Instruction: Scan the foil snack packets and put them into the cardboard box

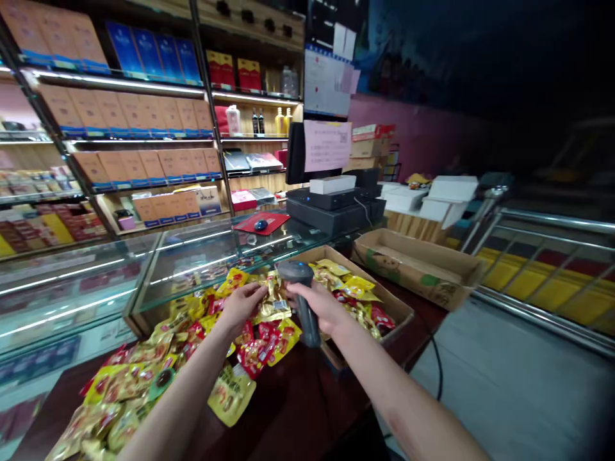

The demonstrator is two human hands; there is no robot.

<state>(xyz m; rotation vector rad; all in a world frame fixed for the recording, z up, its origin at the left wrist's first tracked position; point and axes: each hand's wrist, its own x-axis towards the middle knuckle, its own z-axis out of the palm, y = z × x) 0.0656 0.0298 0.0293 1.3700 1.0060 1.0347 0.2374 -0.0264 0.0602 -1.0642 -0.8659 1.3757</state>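
A grey handheld scanner [307, 317] stands upright in my right hand [323, 306], its head tilted toward the packets on the left. My left hand [245, 306] pinches the edge of a gold foil packet [275, 299], just left of the scanner head. Below and around the left hand lies a wide heap of gold, yellow and red packets [254, 349] on the dark table [298, 403]. A yellow-gold packet [231, 394] lies near the table's front. To the right of the scanner, an open cardboard box [403, 314] holds more packets.
An empty cardboard tray [423, 262] sits at the right. Glass display cases [202, 256] run along the left and back. Behind them are a red mouse pad [254, 224], a monitor [296, 153] and stocked shelves. A black cable [439, 368] hangs off the table's right side.
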